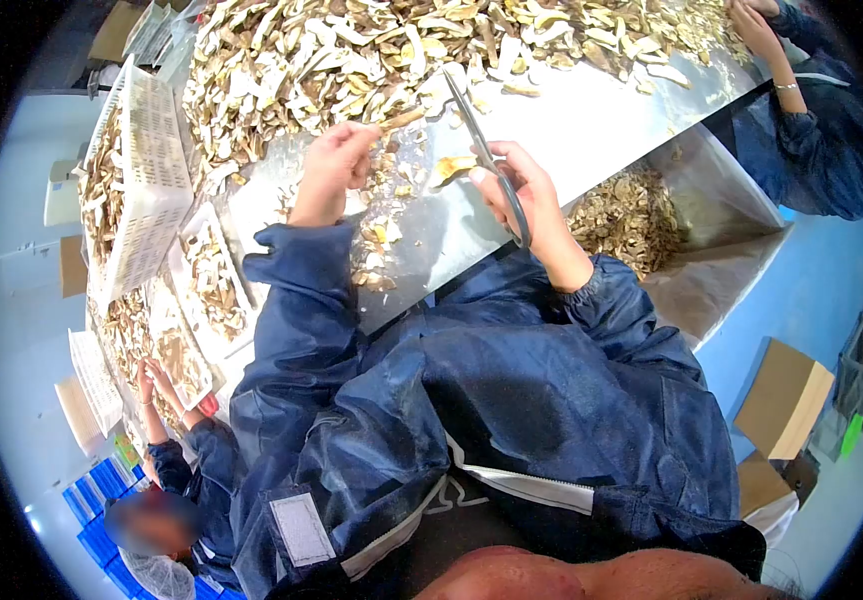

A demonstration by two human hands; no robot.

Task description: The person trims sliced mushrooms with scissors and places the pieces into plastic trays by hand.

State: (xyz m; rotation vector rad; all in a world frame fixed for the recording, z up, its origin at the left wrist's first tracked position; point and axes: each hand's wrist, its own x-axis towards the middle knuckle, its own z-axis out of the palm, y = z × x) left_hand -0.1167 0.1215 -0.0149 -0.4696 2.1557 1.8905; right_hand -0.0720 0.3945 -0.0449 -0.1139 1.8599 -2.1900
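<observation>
My left hand (pixel 336 165) is closed, its fingertips pinching a brown slice of dried mushroom (pixel 403 119) just above the metal table (pixel 561 125). In my right hand (pixel 533 200) is a pair of scissors (pixel 471 115), with the dark handle in my fingers and the pointed end directed away from me toward the pile. A yellowish mushroom slice (pixel 454 166) shows by my right fingertips; whether they touch it I cannot tell. Small mushroom scraps (pixel 379 235) lie between my hands. Beyond them spreads a large pile of dried mushroom slices (pixel 321 60).
A white perforated crate (pixel 156 185) of mushrooms stands at left, with a white tray (pixel 236 260) beside it. Below the table edge at right, a lined container (pixel 721 185) holds mushroom pieces (pixel 626 220). Co-workers' hands (pixel 756 30) are at upper right and lower left.
</observation>
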